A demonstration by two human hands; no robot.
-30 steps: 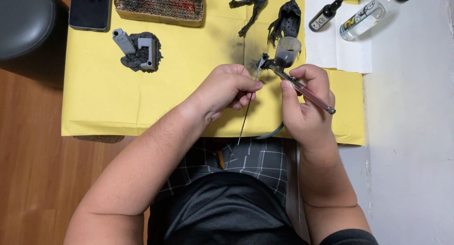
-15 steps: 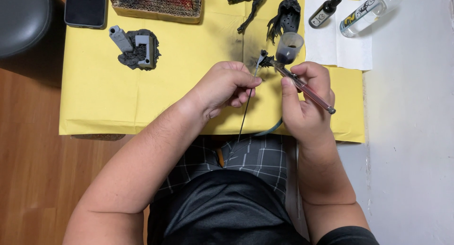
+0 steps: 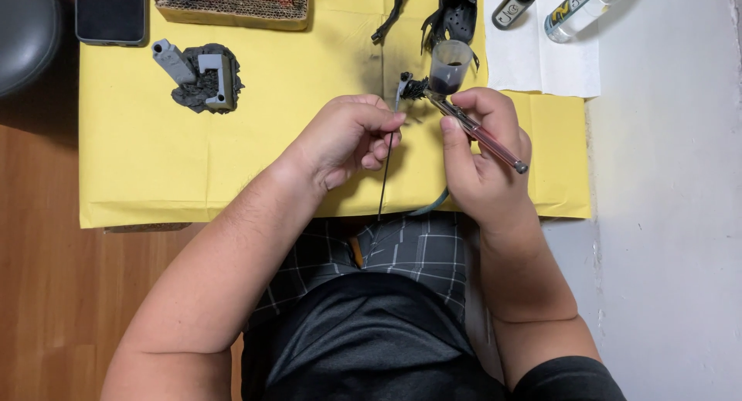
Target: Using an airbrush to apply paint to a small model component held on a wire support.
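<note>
At the near edge of the yellow sheet [image 3: 154, 177], an airbrush [image 3: 471, 126] is gripped in the right hand [image 3: 483, 161], its cup [image 3: 450, 64] dark with paint. A thin rod [image 3: 384, 177] is pinched by the left hand [image 3: 348, 138] at the airbrush's front. Judged mid-job: primed parts [image 3: 202, 78] are set at the far left corner. Since the earlier frames, the grip and pinch are unchanged.
</note>
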